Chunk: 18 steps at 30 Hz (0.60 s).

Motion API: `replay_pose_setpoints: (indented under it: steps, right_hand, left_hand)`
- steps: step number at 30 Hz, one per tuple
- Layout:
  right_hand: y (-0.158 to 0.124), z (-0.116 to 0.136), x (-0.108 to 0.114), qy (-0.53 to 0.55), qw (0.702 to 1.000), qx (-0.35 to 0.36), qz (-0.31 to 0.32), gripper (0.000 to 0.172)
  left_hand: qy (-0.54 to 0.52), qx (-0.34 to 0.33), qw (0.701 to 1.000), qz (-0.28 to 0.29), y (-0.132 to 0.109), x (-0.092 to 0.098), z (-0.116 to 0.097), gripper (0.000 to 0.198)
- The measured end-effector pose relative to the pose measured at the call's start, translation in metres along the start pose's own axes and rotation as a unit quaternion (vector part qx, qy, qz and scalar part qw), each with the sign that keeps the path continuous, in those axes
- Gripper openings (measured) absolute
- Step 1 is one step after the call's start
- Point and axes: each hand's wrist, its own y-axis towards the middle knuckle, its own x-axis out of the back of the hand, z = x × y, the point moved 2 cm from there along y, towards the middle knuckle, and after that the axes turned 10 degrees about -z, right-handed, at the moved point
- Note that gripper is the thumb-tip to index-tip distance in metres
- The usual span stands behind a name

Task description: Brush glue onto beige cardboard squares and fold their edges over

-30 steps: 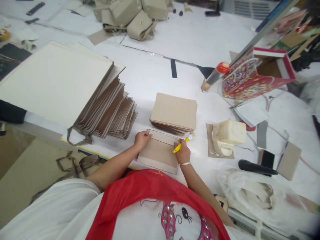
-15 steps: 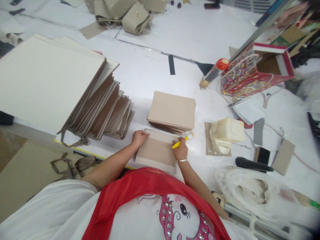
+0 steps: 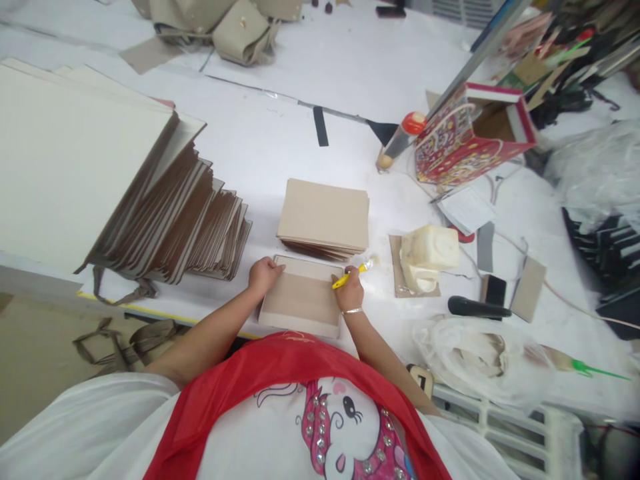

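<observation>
A beige board piece lies at the near table edge in front of me. My left hand presses its fingers closed over the piece's far left corner. My right hand rests on the piece's right edge and grips a yellow-handled brush, whose bristles point right and away. Just behind the piece sits a short stack of beige boards. A cream glue container stands on a brown card to the right of the brush.
A tall slanted stack of large boards fills the left. A colourful open box, a red-capped bottle, a black handle, a plastic bag and beige bags lie around.
Both hands keep their places on the beige piece. The whole scene has slid left and up in view as my head turned right.
</observation>
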Motion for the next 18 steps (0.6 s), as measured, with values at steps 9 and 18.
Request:
replay_pose_setpoints:
  steps: [9, 18]
  right_hand:
    - [-0.014, -0.025, 0.076, 0.031, 0.995, 0.049, -0.083, 0.040]
    - [-0.022, 0.051, 0.106, 0.391, 0.920, 0.030, 0.004, 0.037]
  left_hand:
    - [-0.063, -0.233, 0.964, -0.113, -0.066, 0.111, -0.022, 0.027]
    - [0.146, -0.388, 0.819, -0.398, -0.081, 0.308, -0.041, 0.065]
